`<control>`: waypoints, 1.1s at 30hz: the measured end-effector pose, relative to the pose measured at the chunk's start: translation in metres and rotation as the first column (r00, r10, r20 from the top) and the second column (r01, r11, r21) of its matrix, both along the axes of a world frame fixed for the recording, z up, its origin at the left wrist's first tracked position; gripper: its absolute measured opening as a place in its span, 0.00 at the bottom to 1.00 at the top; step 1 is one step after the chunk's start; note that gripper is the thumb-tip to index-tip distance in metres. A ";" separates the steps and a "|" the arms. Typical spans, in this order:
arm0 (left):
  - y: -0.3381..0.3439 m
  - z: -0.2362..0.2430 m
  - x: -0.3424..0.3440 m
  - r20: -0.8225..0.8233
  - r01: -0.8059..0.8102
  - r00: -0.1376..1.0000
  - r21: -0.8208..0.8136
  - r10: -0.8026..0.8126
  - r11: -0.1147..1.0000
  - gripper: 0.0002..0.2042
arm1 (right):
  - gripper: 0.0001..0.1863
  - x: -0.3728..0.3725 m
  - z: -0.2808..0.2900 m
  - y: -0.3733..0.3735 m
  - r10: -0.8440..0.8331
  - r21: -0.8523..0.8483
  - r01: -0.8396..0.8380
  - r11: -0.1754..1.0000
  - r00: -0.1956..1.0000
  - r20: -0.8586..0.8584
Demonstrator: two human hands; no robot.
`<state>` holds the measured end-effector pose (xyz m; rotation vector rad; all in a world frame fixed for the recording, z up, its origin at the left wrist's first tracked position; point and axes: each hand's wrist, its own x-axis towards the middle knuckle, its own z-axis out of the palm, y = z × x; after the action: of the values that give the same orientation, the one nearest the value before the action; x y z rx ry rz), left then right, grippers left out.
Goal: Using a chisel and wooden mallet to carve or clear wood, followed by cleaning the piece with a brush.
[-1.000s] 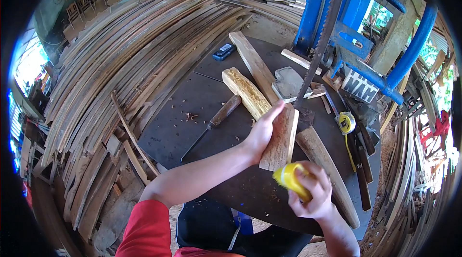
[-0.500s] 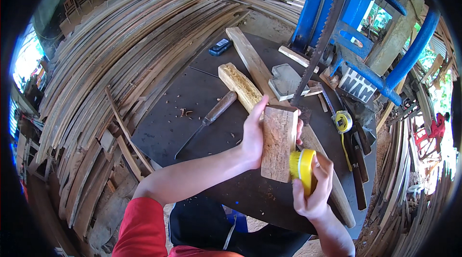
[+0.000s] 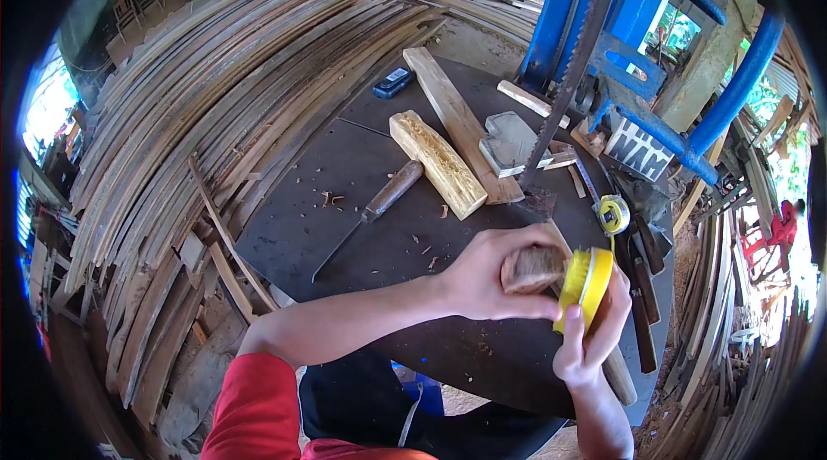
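My left hand (image 3: 484,277) is wrapped round a short wooden block (image 3: 536,268), whose end faces me; most of its length is hidden by the fingers. In my right hand (image 3: 584,358) is a yellow scrub brush (image 3: 593,289), bristles turned left toward the block. Bristles and block look close to touching. Both hands are above the dark table (image 3: 379,262). Just beyond my left hand lies a pale, rough-hewn wood piece (image 3: 439,164). Left of that rests a chisel-like tool (image 3: 379,206) with a wooden handle and a long thin blade.
A blue bandsaw (image 3: 568,21) with an upright toothed blade (image 3: 581,46) stands at the far right. On the table are a long board (image 3: 457,115), a yellow tape measure (image 3: 612,214), wooden-handled tools (image 3: 643,313) and a small dark device (image 3: 394,83). Stacked planks (image 3: 233,90) fill the left.
My left hand has turned the block from its broad face to its end. The brush has moved up and right with my right hand. The rough-hewn piece behind is now more exposed.
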<state>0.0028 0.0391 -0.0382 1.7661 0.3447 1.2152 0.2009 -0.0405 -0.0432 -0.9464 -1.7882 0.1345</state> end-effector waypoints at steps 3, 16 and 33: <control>0.013 0.007 -0.014 -0.128 -0.130 0.959 0.595 0.253 0.793 0.43 | 0.30 -0.006 0.008 -0.003 0.051 0.193 -0.090 0.977 0.979 0.197; 0.017 0.006 -0.016 -0.187 -0.235 0.852 0.697 0.489 0.677 0.49 | 0.32 0.004 0.013 0.017 -0.157 0.107 0.134 0.985 0.955 0.253; 0.013 -0.045 0.031 0.401 0.078 0.900 -0.532 0.170 0.843 0.34 | 0.31 -0.003 0.002 0.013 0.027 -0.035 -0.017 0.999 0.948 0.317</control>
<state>0.0336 0.0518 -0.0834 0.9712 0.4163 1.3474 0.1978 -0.0280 -0.0413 -1.0146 -2.0986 0.0243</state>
